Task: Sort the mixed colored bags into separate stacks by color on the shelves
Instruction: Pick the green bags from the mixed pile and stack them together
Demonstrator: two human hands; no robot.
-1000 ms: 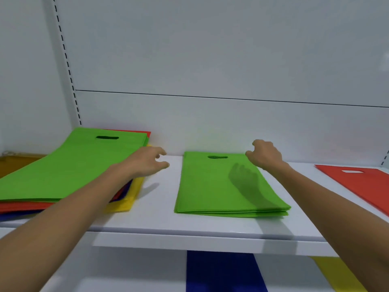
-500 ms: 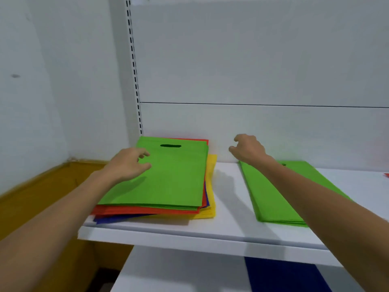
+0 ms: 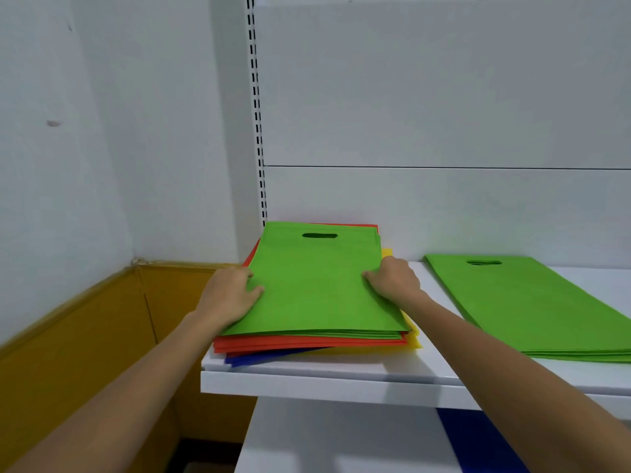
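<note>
Left hand (image 3: 230,297) is at the left edge of the top green bag (image 3: 314,288); its thumb lies on the bag and its fingers are curled at this edge, so it pinches the bag. This bag lies flat on the mixed stack (image 3: 307,343), which has green bags above, then red, and blue and yellow at the bottom. The stack is at the left end of the white shelf (image 3: 341,380), close to the back wall. The right hand (image 3: 394,281) holds the right edge of the same bag with curled fingers. Further right, apart from the mixed stack, the green stack (image 3: 532,302) lies on the same shelf. Below, a blue bag (image 3: 478,438) lies on the lower shelf (image 3: 324,438).
</note>
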